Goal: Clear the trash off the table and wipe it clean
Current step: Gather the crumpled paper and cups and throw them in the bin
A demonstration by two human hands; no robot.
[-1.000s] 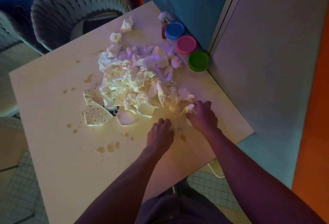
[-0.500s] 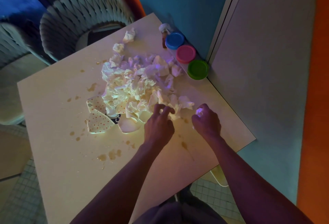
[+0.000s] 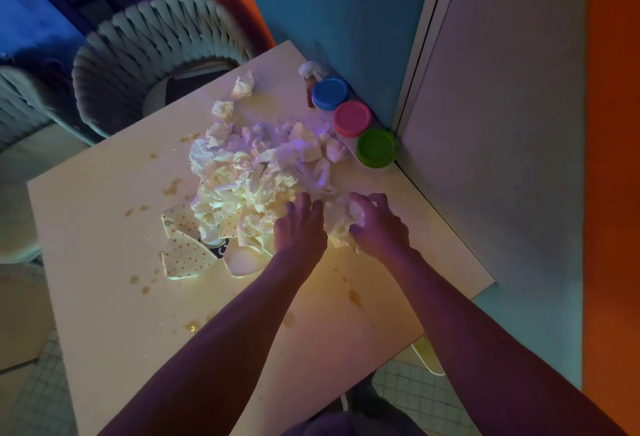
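Observation:
A big heap of crumpled white tissues (image 3: 256, 172) covers the middle of the pale table (image 3: 104, 297). Torn dotted paper pieces (image 3: 183, 255) and a white scrap (image 3: 242, 262) lie at its near left edge. Two loose tissue balls (image 3: 244, 85) sit toward the far corner. My right hand (image 3: 377, 224) grips a tissue wad (image 3: 337, 224) at the heap's near right side. My left hand (image 3: 299, 224) rests against the same wad with its fingers on the heap. Brown spill spots (image 3: 355, 297) dot the tabletop.
Three tubs with blue (image 3: 329, 92), pink (image 3: 352, 118) and green (image 3: 376, 147) lids stand along the wall, behind them a small bottle (image 3: 309, 79). A woven chair (image 3: 156, 54) stands past the far table edge. A grey panel (image 3: 502, 124) rises on the right.
Both hands have moved forward into the heap's near right side. My right hand now grips a larger wad, and my left hand has closed in against it.

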